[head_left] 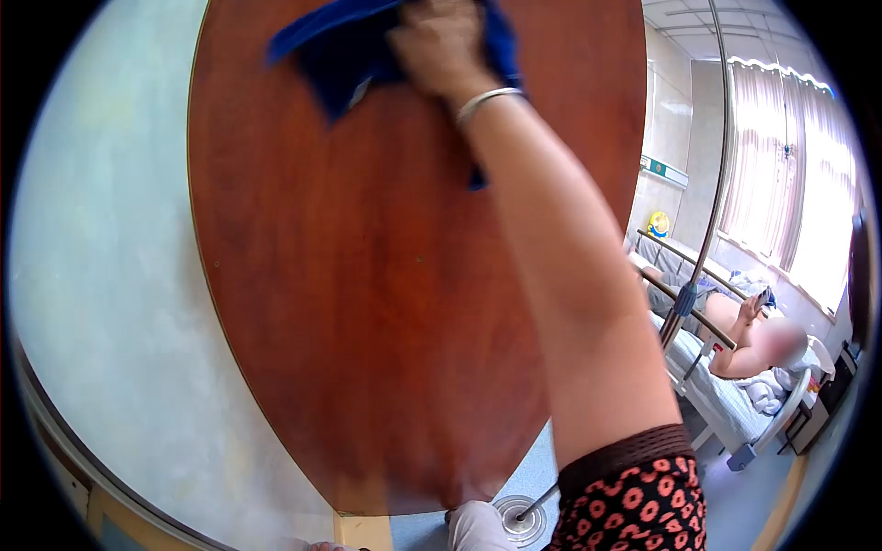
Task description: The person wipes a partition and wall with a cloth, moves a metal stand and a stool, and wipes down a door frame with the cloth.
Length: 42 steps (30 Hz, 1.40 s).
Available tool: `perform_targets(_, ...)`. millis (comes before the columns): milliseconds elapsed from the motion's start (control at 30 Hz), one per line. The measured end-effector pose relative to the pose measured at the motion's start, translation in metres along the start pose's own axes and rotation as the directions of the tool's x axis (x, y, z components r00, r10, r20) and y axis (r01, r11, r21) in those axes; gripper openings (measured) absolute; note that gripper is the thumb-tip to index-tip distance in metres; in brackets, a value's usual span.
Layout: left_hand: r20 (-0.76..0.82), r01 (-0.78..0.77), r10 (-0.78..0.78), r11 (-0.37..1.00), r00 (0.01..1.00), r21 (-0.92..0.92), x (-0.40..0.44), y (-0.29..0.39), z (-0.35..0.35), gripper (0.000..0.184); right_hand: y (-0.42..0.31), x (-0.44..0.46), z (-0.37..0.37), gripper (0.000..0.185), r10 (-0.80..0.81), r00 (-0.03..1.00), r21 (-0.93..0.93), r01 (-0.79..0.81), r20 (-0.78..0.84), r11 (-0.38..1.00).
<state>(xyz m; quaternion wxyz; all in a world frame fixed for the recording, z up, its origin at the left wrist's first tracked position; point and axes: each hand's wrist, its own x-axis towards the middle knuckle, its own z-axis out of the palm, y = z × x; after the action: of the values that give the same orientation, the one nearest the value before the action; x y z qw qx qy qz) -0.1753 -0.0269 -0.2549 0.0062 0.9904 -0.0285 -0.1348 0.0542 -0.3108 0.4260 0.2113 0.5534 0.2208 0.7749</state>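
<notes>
My right hand (441, 46) is raised high at the top of the view, its fingers blurred by motion and gripping a dark blue cloth (340, 50). The cloth lies against a tall reddish-brown wooden panel (367, 257), and part of it hangs down beside my wrist. A pale bangle (487, 101) circles that wrist. My bare forearm crosses in front of the panel's right side, up from a dark sleeve (634, 500) with a coral pattern. My left hand is out of view.
A metal pole (719, 174) stands right of my arm; a round metal base (520, 522) sits on the floor near my leg (478, 528). Beyond, a person (735, 321) lies on a railed bed (726, 390) holding a phone-like object, near a curtained window (781, 165). A pale wall (101, 230) borders the panel.
</notes>
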Motion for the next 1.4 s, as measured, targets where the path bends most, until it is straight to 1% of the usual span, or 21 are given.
perform_targets(33, 0.038, 0.011, -0.010, 0.999, 0.999, -0.045, -0.001, 0.002, -0.006, 0.041, 0.045, -0.020, 0.033, 0.028, 0.041, 0.999, -0.248, -0.046, -0.026, 0.968)
perform_targets(67, 0.075, 0.022, -0.015, 0.996, 0.997, -0.091, -0.001, 0.003, -0.010, 0.042, 0.091, -0.039, 0.040, 0.027, 0.231, 0.969, -0.292, -0.195, 0.093, 0.936)
perform_targets(100, 0.073, 0.016, -0.009, 0.995, 0.997, -0.097, 0.002, 0.000, 0.000, 0.042, 0.138, -0.046, 0.019, 0.028, 0.306, 0.935, -0.351, -0.230, 0.179, 0.908)
perform_targets(133, 0.032, -0.006, 0.011, 0.986, 0.999, -0.165, 0.007, -0.009, 0.018, 0.044, 0.153, -0.067, -0.002, 0.031, 0.478, 0.844, -0.468, -0.330, 0.243, 0.820)
perform_targets(167, -0.010, -0.033, 0.032, 0.971, 0.999, -0.236, 0.013, -0.011, 0.029, 0.046, 0.182, -0.098, -0.004, 0.034, 0.537, 0.834, -0.571, -0.382, 0.125, 0.727)
perform_targets(200, -0.015, -0.044, 0.041, 0.966, 0.999, -0.253, 0.012, -0.005, 0.018, 0.046, 0.205, -0.126, -0.011, 0.038, 0.505, 0.857, -0.634, -0.337, 0.099, 0.696)
perform_targets(233, 0.052, 0.009, 0.004, 0.967, 0.999, -0.256, 0.006, -0.002, -0.004, 0.048, 0.175, -0.122, -0.057, 0.050, 0.527, 0.798, -0.704, -0.195, 0.291, 0.683)
perform_targets(300, 0.131, 0.066, -0.031, 0.959, 0.991, -0.275, 0.003, 0.002, -0.015, 0.049, 0.231, -0.182, -0.023, 0.037, 0.501, 0.861, -0.707, -0.297, 0.093, 0.642)
perform_targets(400, 0.076, 0.042, -0.027, 0.978, 0.997, -0.206, 0.004, 0.000, -0.008, 0.053, 0.259, -0.178, -0.023, 0.036, 0.577, 0.801, -0.714, -0.310, 0.159, 0.628)
perform_targets(433, 0.087, 0.060, -0.041, 0.971, 0.995, -0.231, 0.004, 0.001, -0.005, 0.053, 0.257, -0.169, -0.023, 0.035, 0.584, 0.793, -0.705, -0.315, 0.172, 0.635)
perform_targets(500, -0.109, 0.040, -0.083, 0.938, 0.991, -0.345, 0.003, 0.000, 0.007, 0.045, 0.251, -0.145, -0.015, 0.034, 0.564, 0.803, -0.665, -0.315, 0.194, 0.677)
perform_targets(533, -0.083, 0.030, -0.068, 0.919, 0.994, -0.394, 0.018, -0.013, 0.046, 0.050, 0.247, -0.131, -0.009, 0.034, 0.546, 0.814, -0.640, -0.313, 0.199, 0.701)
perform_targets(567, -0.075, 0.056, -0.095, 0.910, 0.993, -0.411, 0.016, -0.014, 0.049, 0.050, 0.243, -0.115, 0.000, 0.033, 0.520, 0.829, -0.611, -0.308, 0.204, 0.729)
perform_targets(633, -0.150, 0.001, -0.067, 0.915, 0.986, -0.404, 0.012, -0.016, 0.044, 0.048, 0.228, -0.081, 0.020, 0.032, 0.452, 0.867, -0.544, -0.282, 0.208, 0.791)
perform_targets(867, -0.211, -0.059, -0.039, 0.897, 0.977, -0.438, 0.007, -0.016, 0.029, 0.044, 0.126, 0.038, 0.103, 0.029, 0.163, 0.978, -0.245, -0.128, 0.129, 0.961)
perform_targets(967, -0.183, -0.061, -0.036, 0.863, 0.983, -0.501, 0.005, -0.024, 0.020, 0.042, 0.071, 0.080, 0.132, 0.027, 0.077, 0.994, -0.134, -0.066, 0.077, 0.989)
perform_targets(1167, -0.257, -0.052, -0.064, 0.904, 0.964, -0.424, 0.004, -0.041, 0.022, 0.039, -0.020, 0.123, 0.175, 0.024, -0.103, 0.991, 0.095, 0.110, -0.084, 0.989)
perform_targets(1200, -0.267, -0.074, -0.052, 0.895, 0.962, -0.439, 0.003, -0.043, 0.020, 0.039, -0.075, 0.138, 0.105, 0.025, -0.058, 0.997, 0.149, 0.049, 0.055, 0.988)
perform_targets(1300, -0.295, -0.100, -0.026, 0.909, 0.955, -0.405, 0.002, -0.048, 0.007, 0.037, -0.110, 0.144, 0.119, 0.026, -0.134, 0.989, 0.166, 0.144, -0.066, 0.976)
perform_targets(1367, -0.239, -0.084, -0.034, 0.882, 0.970, -0.463, 0.000, -0.051, -0.004, 0.036, -0.145, 0.150, 0.083, 0.026, -0.092, 0.996, 0.265, 0.088, 0.000, 0.960)
perform_targets(1400, -0.243, -0.080, -0.036, 0.888, 0.969, -0.453, 0.009, -0.052, 0.025, 0.038, -0.163, 0.150, 0.059, 0.026, -0.061, 0.996, 0.355, 0.036, 0.061, 0.934)
